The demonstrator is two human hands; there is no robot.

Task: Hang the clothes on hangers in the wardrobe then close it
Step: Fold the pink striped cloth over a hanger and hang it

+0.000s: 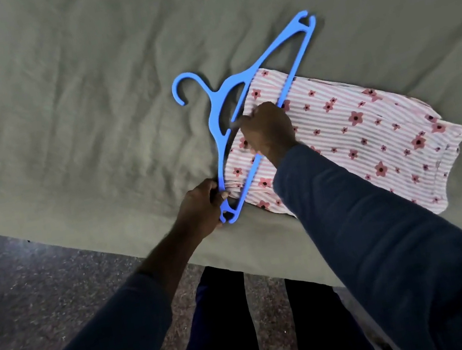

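Note:
A blue plastic hanger [219, 106] lies on the bed, its hook pointing left. A folded pink-and-white striped garment with red flowers [361, 133] is threaded under the hanger's bottom bar, and most of it spreads out to the right. My left hand [201, 206] grips the hanger's near end at the bed's front edge. My right hand [266, 128] pinches the garment's cloth inside the hanger's frame. The wardrobe is not in view.
A grey-green sheet [85, 92] covers the bed, wrinkled, and fills the upper view. Its front edge runs diagonally from the left down to the right. Below lie a dark speckled floor [27, 287] and my legs [220, 331].

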